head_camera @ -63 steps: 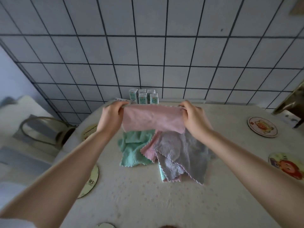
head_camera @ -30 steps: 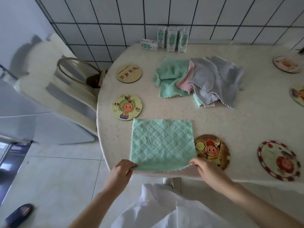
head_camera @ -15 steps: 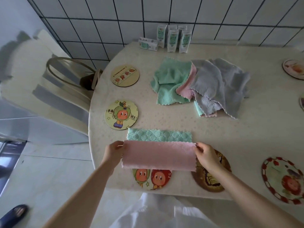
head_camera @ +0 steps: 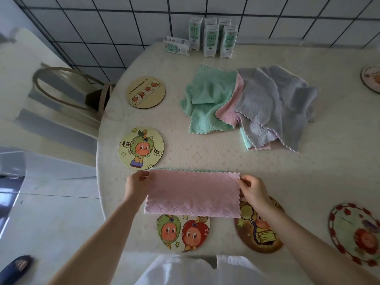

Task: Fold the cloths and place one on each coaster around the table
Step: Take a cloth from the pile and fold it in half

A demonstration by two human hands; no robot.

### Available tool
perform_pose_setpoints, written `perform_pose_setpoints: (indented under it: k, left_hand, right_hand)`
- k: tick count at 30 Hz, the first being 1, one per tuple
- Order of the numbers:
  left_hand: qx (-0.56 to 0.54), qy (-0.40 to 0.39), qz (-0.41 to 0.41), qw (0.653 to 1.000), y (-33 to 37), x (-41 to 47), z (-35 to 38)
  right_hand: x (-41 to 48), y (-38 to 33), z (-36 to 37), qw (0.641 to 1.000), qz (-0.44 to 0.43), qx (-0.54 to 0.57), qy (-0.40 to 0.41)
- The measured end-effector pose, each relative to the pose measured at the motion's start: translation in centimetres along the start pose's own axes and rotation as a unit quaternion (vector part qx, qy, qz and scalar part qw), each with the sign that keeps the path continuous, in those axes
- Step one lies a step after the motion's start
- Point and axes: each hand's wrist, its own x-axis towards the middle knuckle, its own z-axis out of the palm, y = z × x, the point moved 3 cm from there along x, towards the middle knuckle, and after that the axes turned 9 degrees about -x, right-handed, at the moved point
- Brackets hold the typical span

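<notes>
I see a fluffy pink cloth (head_camera: 192,194), matt and embossed, scalloped at its edge; coasters (head_camera: 141,148) look smooth and printed; wall tiles (head_camera: 115,23) gleam glossy.

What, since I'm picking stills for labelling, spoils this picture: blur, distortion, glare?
Head view: wide-angle distortion bows the grid lines of the white tiled wall; the pink folded microfibre cloth is sharp, the dark blue slipper blurred; light soft, shadows faint, no strong glare.

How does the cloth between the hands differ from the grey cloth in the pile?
The held cloth is pink and folded flat; the grey cloth is crumpled. The left hand and right hand pinch the held cloth's ends; the grey cloth lies untouched. Both have scalloped edges.
</notes>
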Motion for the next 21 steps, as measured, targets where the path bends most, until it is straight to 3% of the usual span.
perform_pose_setpoints:
  k: [21]
  left_hand:
    - [0.140, 0.058, 0.001, 0.988, 0.9, 0.8, 1.1]
  right_hand:
    - [-0.1, -1.9, -0.2, 0.996, -0.013, -0.064, 0.060]
